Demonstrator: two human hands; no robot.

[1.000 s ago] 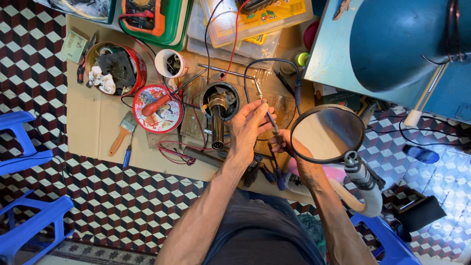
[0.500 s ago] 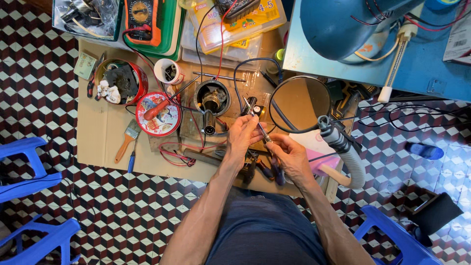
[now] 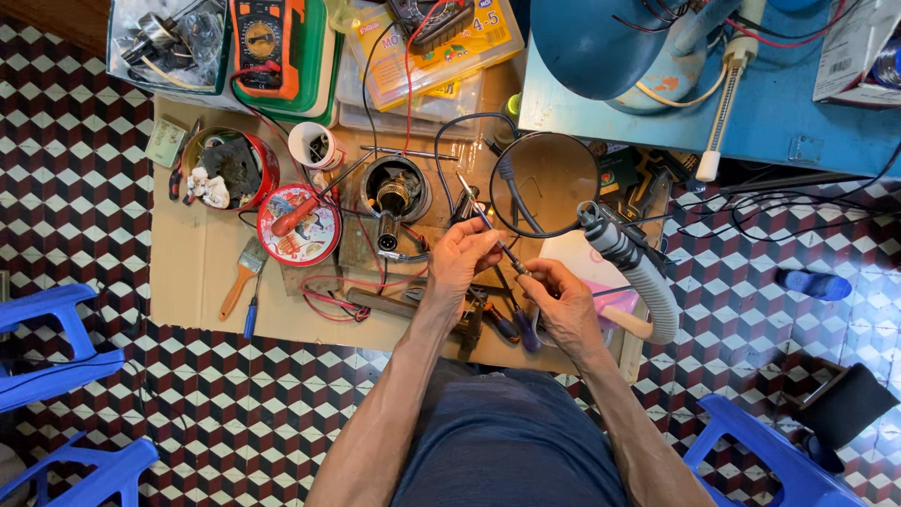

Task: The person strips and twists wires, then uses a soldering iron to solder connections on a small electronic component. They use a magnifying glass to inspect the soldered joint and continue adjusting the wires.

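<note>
From my head camera, looking straight down, my left hand (image 3: 466, 255) and my right hand (image 3: 560, 299) meet over the flat brown cardboard sheet (image 3: 197, 272) that covers the low work surface. Between them I hold a thin metal-shafted tool (image 3: 490, 227), a slim rod that runs from my right hand up toward 11 o'clock, past my left fingertips, its far end pointing at the open round metal can (image 3: 396, 188). My left hand is curled, fingers pinched on the middle of the rod. My right hand is closed around the lower end; I cannot tell what kind of handle is inside it.

At 1 o'clock from my hands, just beside them, stands the round black-rimmed magnifying lens (image 3: 544, 184) on a ribbed grey flexible arm (image 3: 638, 272), which bends down along the 3 o'clock side of my right hand. At 9 o'clock from my left hand lies the round red printed tin lid (image 3: 299, 225) with a red-handled tool across it, and beyond that, well apart, a small wooden-handled paintbrush (image 3: 240, 278). Directly under my wrists, at 6 o'clock, several screwdrivers with dark handles (image 3: 507, 324) lie on the cardboard. At 11 o'clock, far up the sheet, an orange multimeter (image 3: 267, 38) rests in a green tray. Blue plastic stools (image 3: 56, 338) stand on the checkered tile floor at 8 o'clock.
</note>
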